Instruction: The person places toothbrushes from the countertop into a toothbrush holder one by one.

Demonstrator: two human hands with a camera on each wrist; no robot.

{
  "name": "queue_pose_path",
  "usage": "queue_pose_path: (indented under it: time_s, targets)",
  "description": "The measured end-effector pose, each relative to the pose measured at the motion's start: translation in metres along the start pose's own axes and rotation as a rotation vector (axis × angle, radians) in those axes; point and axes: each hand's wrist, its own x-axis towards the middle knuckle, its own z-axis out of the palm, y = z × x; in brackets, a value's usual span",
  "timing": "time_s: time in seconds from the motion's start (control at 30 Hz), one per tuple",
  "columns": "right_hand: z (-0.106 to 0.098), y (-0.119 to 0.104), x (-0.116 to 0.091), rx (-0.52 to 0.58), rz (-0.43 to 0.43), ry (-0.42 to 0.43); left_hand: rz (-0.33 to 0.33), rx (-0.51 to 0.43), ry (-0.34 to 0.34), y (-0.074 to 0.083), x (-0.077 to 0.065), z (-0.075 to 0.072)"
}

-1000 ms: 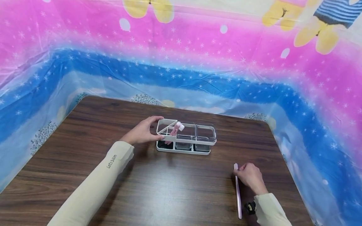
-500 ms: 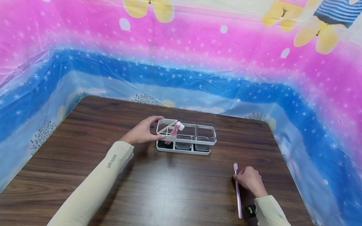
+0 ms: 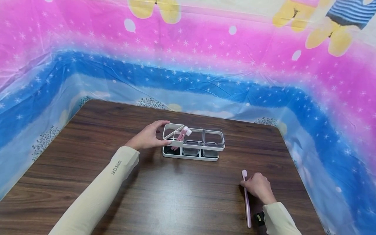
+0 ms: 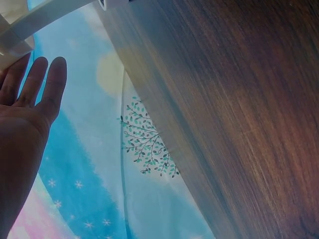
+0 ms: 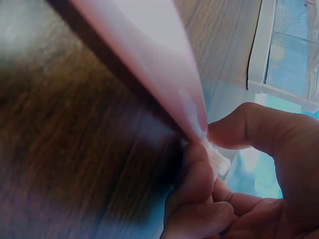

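Observation:
A white two-tier toothbrush holder stands at the middle of the table. My left hand grips its left end, thumb at the front and fingers at the back. In the left wrist view some fingers of the left hand extend below the white frame. Pink brush handles with white bristles lean in the holder's left part. To the right, my right hand pinches a pink toothbrush near its neck, its head pointing away. The right wrist view shows the toothbrush handle between thumb and fingers.
Clear containers sit in the holder's middle and right sections. The dark wooden table has a patterned cloth hanging round its back and sides. A black wrist device is beside the right sleeve.
My right hand has slid back from the toothbrush's head to its neck, leaving the head showing. The left hand and holder have stayed put.

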Motion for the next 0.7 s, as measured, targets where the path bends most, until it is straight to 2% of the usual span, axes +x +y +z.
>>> queue_pose_path:
  time_s: [0.27,0.7]
  targets:
    - [-0.003,-0.004,0.001,0.045,0.028,0.036,0.010,0.001,0.004,0.000,0.000,0.000]
    - [-0.013,-0.015,-0.001,0.150,-0.044,0.140,0.009,0.004,0.001,-0.001,0.000,0.000]
